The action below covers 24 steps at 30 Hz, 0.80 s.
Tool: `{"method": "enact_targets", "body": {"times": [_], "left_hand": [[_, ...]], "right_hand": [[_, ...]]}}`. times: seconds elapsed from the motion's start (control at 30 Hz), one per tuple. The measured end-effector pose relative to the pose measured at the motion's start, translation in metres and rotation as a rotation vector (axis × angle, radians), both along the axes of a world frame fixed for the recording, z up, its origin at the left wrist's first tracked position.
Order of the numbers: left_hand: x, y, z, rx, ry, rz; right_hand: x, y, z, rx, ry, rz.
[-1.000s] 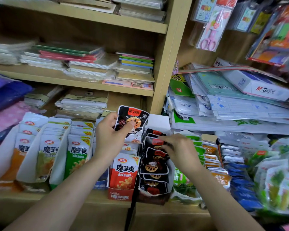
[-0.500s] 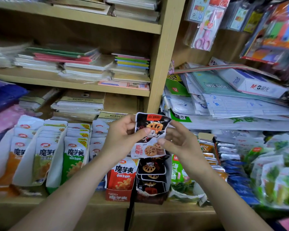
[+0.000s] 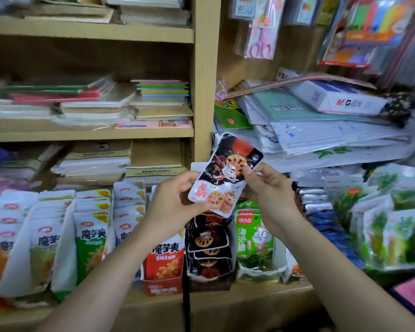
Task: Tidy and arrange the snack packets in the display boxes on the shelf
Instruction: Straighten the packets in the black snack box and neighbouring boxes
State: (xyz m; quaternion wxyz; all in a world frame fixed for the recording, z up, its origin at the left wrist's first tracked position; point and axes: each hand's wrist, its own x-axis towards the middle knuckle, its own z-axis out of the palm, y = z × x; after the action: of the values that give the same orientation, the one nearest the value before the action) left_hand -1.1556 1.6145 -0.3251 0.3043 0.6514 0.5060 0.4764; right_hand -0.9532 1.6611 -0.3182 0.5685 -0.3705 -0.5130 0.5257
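On the shelf (image 3: pixel 249 300), the black box (image 3: pixel 210 248) sits at 6 o'clock, and here's the change: the right hand (image 3: pixel 271 195) has left that box and joined the left hand (image 3: pixel 175 207). The packet (image 3: pixel 225 173) is now raised above the box, leaning to 1 o'clock, with fingers (image 3: pixel 246 170) pinching both edges. It looks like straightening before slotting in.
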Motion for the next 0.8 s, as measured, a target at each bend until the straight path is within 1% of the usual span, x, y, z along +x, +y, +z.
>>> {"method": "enact_targets", "body": {"times": [0.13, 0.27, 0.37, 0.43, 0.53, 0.6, 0.67, 0.7, 0.73, 0.77, 0.8], "left_hand": [[0.0, 0.021, -0.004, 0.048, 0.071, 0.11], [0.001, 0.046, -0.004, 0.213, 0.283, 0.334], [0.001, 0.059, -0.003, 0.291, 0.352, 0.388], [0.001, 0.064, -0.006, 0.269, 0.424, 0.389], [-0.003, 0.068, -0.014, 0.163, 0.566, 0.339], [-0.006, 0.066, -0.015, 0.073, 0.56, 0.253], [-0.013, 0.062, -0.011, -0.015, 0.443, 0.179], [-0.018, 0.059, -0.008, -0.041, 0.393, 0.17], [-0.022, 0.054, -0.004, -0.052, 0.381, 0.187], [-0.027, 0.048, -0.001, -0.057, 0.423, 0.222], [-0.03, 0.042, 0.002, -0.067, 0.51, 0.259]], "right_hand": [[-0.002, 0.006, 0.002, -0.009, 0.005, -0.009], [-0.008, 0.014, 0.005, 0.036, 0.062, -0.009], [-0.011, 0.02, 0.004, 0.056, 0.084, 0.028], [-0.011, 0.023, 0.001, 0.056, 0.071, 0.037], [-0.007, 0.029, -0.007, 0.057, -0.02, 0.051], [-0.002, 0.033, -0.012, 0.063, -0.103, 0.07], [0.001, 0.035, -0.015, 0.068, -0.165, 0.094], [0.002, 0.035, -0.016, 0.076, -0.195, 0.104], [0.002, 0.035, -0.017, 0.09, -0.226, 0.105], [0.001, 0.035, -0.018, 0.112, -0.26, 0.091], [0.0, 0.035, -0.019, 0.134, -0.298, 0.066]]}}
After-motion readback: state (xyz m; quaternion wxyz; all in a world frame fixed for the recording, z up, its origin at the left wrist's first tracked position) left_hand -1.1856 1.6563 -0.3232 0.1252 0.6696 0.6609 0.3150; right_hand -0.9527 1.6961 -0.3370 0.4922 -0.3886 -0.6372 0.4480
